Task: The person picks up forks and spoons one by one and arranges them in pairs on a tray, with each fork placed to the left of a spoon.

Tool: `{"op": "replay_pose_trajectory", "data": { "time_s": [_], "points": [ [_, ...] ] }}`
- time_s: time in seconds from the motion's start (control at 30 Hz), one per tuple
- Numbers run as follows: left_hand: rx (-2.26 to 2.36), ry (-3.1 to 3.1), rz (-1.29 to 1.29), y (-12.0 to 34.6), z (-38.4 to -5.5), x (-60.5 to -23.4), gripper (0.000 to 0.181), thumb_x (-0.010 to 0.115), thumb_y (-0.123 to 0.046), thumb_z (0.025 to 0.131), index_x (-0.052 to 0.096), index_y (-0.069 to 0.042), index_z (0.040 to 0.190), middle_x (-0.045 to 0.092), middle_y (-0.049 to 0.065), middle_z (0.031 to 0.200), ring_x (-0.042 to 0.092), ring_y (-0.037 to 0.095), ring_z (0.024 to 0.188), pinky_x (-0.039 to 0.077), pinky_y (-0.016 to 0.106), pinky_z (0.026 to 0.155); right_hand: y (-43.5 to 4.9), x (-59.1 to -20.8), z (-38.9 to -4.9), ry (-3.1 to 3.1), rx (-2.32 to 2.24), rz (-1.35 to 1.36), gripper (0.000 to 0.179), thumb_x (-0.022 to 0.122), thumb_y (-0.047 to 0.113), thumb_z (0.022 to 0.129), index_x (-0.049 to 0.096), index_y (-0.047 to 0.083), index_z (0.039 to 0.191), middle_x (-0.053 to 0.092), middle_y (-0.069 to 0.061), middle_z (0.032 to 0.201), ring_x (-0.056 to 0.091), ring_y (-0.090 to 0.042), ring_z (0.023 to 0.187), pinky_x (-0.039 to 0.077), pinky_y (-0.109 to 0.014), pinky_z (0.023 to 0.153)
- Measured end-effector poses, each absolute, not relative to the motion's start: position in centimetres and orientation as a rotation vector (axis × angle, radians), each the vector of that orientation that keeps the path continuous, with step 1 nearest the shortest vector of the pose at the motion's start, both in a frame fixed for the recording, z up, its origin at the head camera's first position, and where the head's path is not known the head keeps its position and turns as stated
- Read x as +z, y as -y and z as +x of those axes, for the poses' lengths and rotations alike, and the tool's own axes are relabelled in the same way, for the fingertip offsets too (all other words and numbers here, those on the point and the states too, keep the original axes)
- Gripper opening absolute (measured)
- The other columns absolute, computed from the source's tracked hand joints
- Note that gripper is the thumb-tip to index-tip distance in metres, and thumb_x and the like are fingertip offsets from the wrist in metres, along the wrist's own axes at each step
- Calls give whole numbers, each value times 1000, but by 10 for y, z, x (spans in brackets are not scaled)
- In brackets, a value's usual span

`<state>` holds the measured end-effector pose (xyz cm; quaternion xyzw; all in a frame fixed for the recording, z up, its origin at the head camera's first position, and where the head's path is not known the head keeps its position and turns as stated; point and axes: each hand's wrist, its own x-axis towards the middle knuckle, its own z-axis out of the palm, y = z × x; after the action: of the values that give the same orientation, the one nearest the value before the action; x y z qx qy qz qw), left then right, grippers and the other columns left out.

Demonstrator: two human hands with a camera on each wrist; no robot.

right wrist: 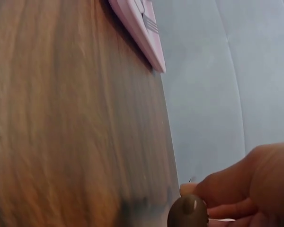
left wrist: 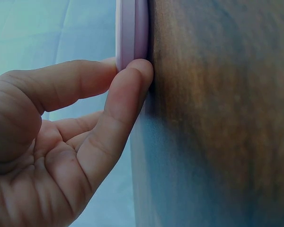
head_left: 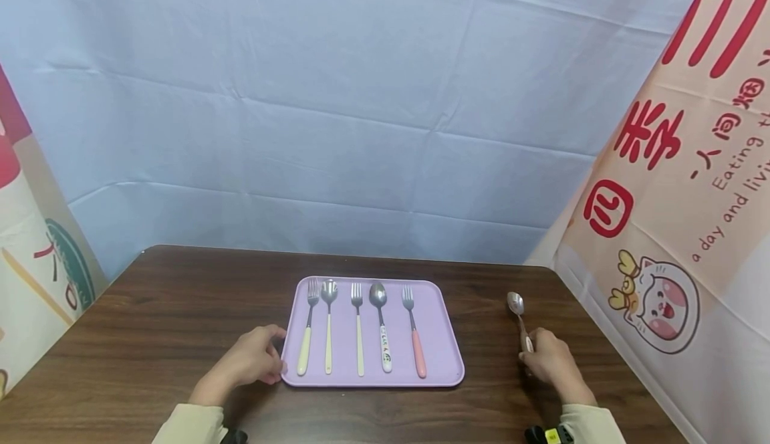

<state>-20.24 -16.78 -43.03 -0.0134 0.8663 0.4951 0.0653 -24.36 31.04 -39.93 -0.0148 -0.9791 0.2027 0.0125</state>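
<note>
A light purple tray (head_left: pixel 373 380) lies on the wooden table. On it, side by side, are a fork with a pale yellow handle (head_left: pixel 305 350), a slim spoon (head_left: pixel 328 344), a slim fork (head_left: pixel 359 347), a spoon with a patterned white handle (head_left: pixel 385 350) and a pink-handled fork (head_left: pixel 418 354). My left hand (head_left: pixel 255 357) pinches the tray's left edge; the left wrist view shows thumb and finger on the rim (left wrist: pixel 128 38). To the right of the tray, my right hand (head_left: pixel 549 357) grips a spoon (head_left: pixel 515 303) by its brown handle (right wrist: pixel 187 213), bowl pointing away.
The dark wooden table (head_left: pixel 180 303) extends on both sides of the tray. A pale blue cloth (head_left: pixel 337 130) hangs behind its far edge. Printed cloths hang at the right (head_left: pixel 680 196) and left (head_left: pixel 36 250).
</note>
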Motion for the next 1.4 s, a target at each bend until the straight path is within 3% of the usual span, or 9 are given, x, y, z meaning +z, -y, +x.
{"op": "replay_pose_trajectory", "data": {
  "time_s": [0.17, 0.53, 0.93, 1.4],
  "points": [
    [1482, -2622, -27, 168, -203, -430, 52, 63, 17, 66, 50, 12, 116, 52, 12, 67, 58, 21, 52, 55, 32, 47, -303, -401, -242, 3048, 667, 2, 30, 67, 5, 76, 56, -13, 98, 59, -9, 76, 58, -32, 78, 49, -48, 71],
    [1483, -2619, -37, 168, -202, -430, 52, 64, 17, 66, 51, 12, 116, 52, 12, 66, 58, 21, 52, 55, 32, 47, -283, -401, -241, 3008, 689, 45, 41, 69, 4, 75, 52, -17, 106, 60, -16, 83, 58, -34, 81, 49, -49, 72],
    [1467, -2632, -20, 168, -203, -430, 50, 64, 16, 67, 51, 12, 115, 52, 11, 66, 58, 20, 53, 55, 31, 47, -260, -404, -236, 2937, 735, 151, 39, 71, 5, 74, 55, -12, 105, 55, -2, 67, 56, -21, 67, 50, -40, 63],
    [1455, -2635, -18, 167, -204, -429, 50, 63, 17, 67, 51, 12, 116, 52, 11, 67, 58, 20, 53, 55, 31, 48, -235, -405, -239, 2922, 745, 230, 40, 72, 5, 73, 56, -12, 106, 55, -2, 68, 54, -18, 64, 49, -37, 60]
  ]
}}
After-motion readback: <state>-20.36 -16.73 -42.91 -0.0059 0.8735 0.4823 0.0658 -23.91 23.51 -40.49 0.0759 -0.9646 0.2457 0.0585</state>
